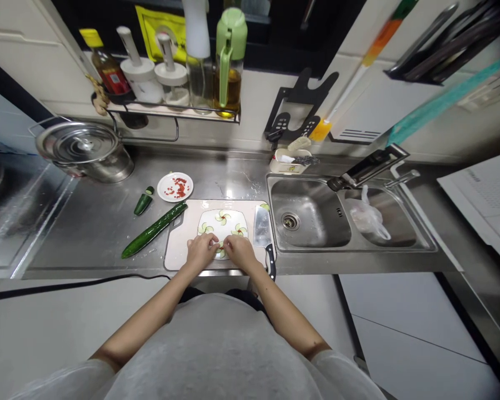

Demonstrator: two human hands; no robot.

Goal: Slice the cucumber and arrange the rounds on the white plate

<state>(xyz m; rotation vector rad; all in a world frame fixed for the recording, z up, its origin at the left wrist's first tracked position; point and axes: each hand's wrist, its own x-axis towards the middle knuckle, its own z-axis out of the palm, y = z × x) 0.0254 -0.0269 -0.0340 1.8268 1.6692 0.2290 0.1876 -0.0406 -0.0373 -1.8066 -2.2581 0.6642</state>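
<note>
Measured from the square white plate (223, 230), the lidded steel pot (87, 153) stands at ten o'clock, well apart, probably set there to leave working room. Nearer, the short cut cucumber piece (142, 203) lies at about half past nine, and the long cucumber (152, 232) slants at nine, its tip at the cutting board (178, 244), likely laid aside but within reach. At ten o'clock sits the small round dish (175, 187), its red bits (179, 189) spread loose, perhaps for easy picking. The plate itself rests on the board, straight before the person, with fans of pale green slices at its nine, twelve, three and six. Over the six o'clock fan (220, 253) the left hand (201, 251) and right hand (240, 253) meet, thumbs and forefingers nearly closed, seemingly for fine placement; whether either pinches anything, I cannot tell. The cleaver (261, 226) lies flat at three o'clock, handle towards the person, apparently parked to free both hands, just beside the sink (310, 214).
</note>
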